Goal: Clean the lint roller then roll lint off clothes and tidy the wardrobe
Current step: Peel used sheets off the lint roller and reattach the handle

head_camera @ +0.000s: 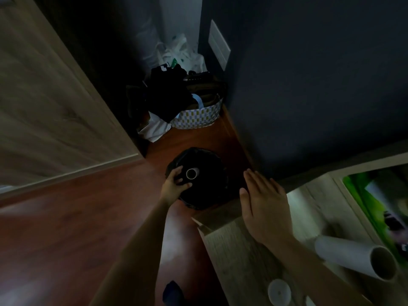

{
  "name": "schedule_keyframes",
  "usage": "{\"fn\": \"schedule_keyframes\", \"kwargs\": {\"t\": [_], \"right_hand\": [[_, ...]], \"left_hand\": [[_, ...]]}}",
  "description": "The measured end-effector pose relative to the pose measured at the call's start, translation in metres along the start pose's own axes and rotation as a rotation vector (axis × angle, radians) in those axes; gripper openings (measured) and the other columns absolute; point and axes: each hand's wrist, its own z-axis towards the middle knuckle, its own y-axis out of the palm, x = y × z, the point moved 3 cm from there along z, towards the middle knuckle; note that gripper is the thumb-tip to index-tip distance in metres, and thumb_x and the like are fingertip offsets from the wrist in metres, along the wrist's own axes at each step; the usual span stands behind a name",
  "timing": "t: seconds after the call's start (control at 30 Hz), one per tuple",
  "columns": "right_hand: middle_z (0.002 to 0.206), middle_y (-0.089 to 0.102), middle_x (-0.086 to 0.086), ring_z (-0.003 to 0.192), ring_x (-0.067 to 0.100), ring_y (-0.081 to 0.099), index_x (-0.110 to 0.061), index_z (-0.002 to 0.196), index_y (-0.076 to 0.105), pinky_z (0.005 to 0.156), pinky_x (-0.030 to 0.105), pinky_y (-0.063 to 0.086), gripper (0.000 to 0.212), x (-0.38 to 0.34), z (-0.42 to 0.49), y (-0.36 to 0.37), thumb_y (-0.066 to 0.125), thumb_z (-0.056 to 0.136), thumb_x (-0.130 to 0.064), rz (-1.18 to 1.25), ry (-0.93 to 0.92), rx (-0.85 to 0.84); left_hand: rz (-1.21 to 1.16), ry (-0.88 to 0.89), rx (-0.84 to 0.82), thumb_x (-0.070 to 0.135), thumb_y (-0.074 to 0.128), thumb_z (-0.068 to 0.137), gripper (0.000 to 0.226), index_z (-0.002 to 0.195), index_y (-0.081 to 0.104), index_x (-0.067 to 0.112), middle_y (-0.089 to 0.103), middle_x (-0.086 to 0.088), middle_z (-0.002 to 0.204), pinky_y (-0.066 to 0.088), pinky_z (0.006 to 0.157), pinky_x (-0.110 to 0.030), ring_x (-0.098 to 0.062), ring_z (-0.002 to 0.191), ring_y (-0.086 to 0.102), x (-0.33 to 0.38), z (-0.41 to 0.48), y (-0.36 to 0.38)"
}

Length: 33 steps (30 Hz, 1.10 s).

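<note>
My left hand (175, 184) reaches down over a round bin lined with a black bag (205, 195) on the floor. Its fingers curl round a dark lint roller (191, 174), whose pale hollow roll end faces up at me. My right hand (263, 202) hovers flat with straight fingers over the corner of a pale wooden desk (240, 250), to the right of the bin, and holds nothing. The light is dim, so the roller's handle is hard to make out.
A white cardboard tube (353, 259) and a small white round lid (279, 292) lie on the desk. A patterned bag (198, 119) with dark clothes (170, 96) stands in the far corner by white plastic bags (181, 54). A wooden door panel (48, 96) is at left.
</note>
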Motion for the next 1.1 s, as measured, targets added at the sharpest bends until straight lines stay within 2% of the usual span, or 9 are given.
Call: {"fn": "schedule_keyframes", "kwargs": {"t": [0.1,0.27,0.33,0.4,0.53,0.67,0.83,0.97,1.1], "right_hand": [[0.13,0.061,0.009,0.122,0.021,0.057,-0.006,0.127,0.058,0.104,0.041,0.039,0.053,0.0,0.0,-0.001,0.028,0.095,-0.035,0.004,-0.003,0.002],[0.131,0.061,0.008,0.123,0.02,0.056,-0.007,0.129,0.057,0.104,0.04,0.039,0.053,0.0,-0.001,-0.001,0.027,0.095,-0.034,0.008,0.004,-0.01],[0.13,0.061,0.009,0.121,0.02,0.057,-0.007,0.128,0.058,0.103,0.04,0.04,0.053,0.0,-0.002,-0.002,0.027,0.095,-0.034,0.018,0.001,-0.005],[0.128,0.062,0.009,0.12,0.02,0.058,-0.007,0.127,0.059,0.102,0.04,0.041,0.052,-0.001,-0.002,-0.003,0.027,0.095,-0.034,0.024,-0.001,-0.001],[0.123,0.065,0.01,0.116,0.023,0.06,-0.006,0.123,0.061,0.099,0.041,0.043,0.054,-0.002,-0.003,-0.006,0.026,0.094,-0.033,0.052,0.012,0.013],[0.122,0.066,0.01,0.114,0.023,0.06,-0.006,0.121,0.063,0.096,0.039,0.041,0.056,-0.004,-0.005,-0.009,0.023,0.092,-0.034,0.083,0.032,-0.005],[0.13,0.061,0.008,0.121,0.025,0.053,-0.009,0.128,0.058,0.098,0.038,0.035,0.058,-0.004,-0.01,-0.018,0.021,0.092,-0.035,0.143,0.028,-0.084],[0.143,0.048,0.01,0.132,0.026,0.039,-0.01,0.139,0.046,0.109,0.036,0.027,0.043,-0.002,-0.027,-0.039,0.032,0.101,-0.025,0.434,0.042,-0.16],[0.141,0.047,0.01,0.131,0.024,0.039,-0.009,0.138,0.045,0.107,0.031,0.032,0.04,0.0,-0.073,-0.094,0.038,0.1,-0.018,0.744,0.053,0.068]], "left_hand": [[0.013,-0.017,0.021,0.011,0.077,0.08,0.065,0.137,0.048,0.021,0.051,0.002,0.137,0.05,0.092,-0.028,-0.017,0.119,0.054,0.001,-0.003,0.001],[0.125,0.005,0.135,0.004,0.058,0.093,0.034,0.125,0.061,0.014,0.064,-0.006,0.125,0.044,0.08,-0.008,-0.015,0.112,0.06,0.015,-0.027,-0.011],[0.151,0.052,0.185,0.001,0.052,0.094,0.033,0.123,0.063,0.012,0.067,-0.004,0.119,0.038,0.07,0.004,-0.007,0.104,0.058,0.029,-0.045,-0.019],[0.132,0.096,0.232,0.001,0.052,0.094,0.031,0.12,0.065,0.011,0.066,0.003,0.113,0.036,0.068,0.007,-0.003,0.101,0.057,0.044,-0.066,-0.027],[0.03,0.206,0.325,0.004,0.055,0.094,0.026,0.111,0.067,0.021,0.067,0.017,0.102,0.042,0.073,-0.001,0.017,0.088,0.059,0.077,-0.116,-0.043],[-0.101,0.312,0.352,0.002,0.055,0.095,0.022,0.11,0.067,0.013,0.068,0.015,0.101,0.044,0.081,-0.004,0.013,0.092,0.062,0.111,-0.175,-0.048],[-0.202,0.384,0.35,-0.002,0.052,0.095,0.022,0.11,0.065,0.009,0.068,0.008,0.1,0.046,0.079,-0.005,0.013,0.092,0.063,0.15,-0.256,-0.033],[-0.223,0.415,0.342,0.001,0.053,0.096,0.022,0.108,0.066,0.013,0.069,0.007,0.103,0.045,0.081,-0.006,0.011,0.095,0.062,0.169,-0.306,-0.014],[-0.147,0.433,0.282,0.006,0.055,0.095,0.024,0.109,0.066,0.022,0.07,0.007,0.107,0.048,0.087,-0.012,0.004,0.101,0.063,0.178,-0.337,0.012]]}}
